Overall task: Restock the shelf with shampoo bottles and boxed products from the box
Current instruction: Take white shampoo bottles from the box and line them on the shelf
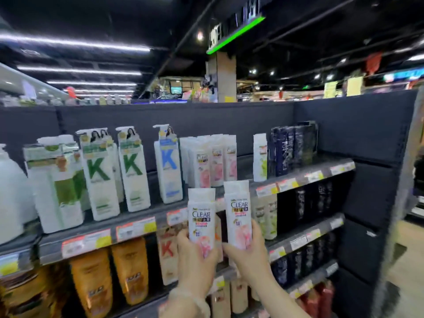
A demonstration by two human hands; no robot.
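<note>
Dark shelf unit [229,125], top shelf stocked: tall white pump bottles at left, a row of pink-and-white bottles [212,160] mid-shelf. My left hand [195,260] grips one white shampoo bottle [201,222] upright; my right hand [249,253] grips a second bottle [238,214], just beside it, below that row.

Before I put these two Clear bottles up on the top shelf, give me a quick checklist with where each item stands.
1. Left hand grips its white pink-flowered Clear shampoo bottle: ok.
2. Right hand grips the second matching bottle: ok.
3. Both labels face outward: ok.
4. Matching row of pink-flowered Clear bottles on the grey top shelf: ok.
5. Open gap beside that row, before the white green-labelled bottle: ok.
6. Depth of free space behind the row: cannot tell.
</note>
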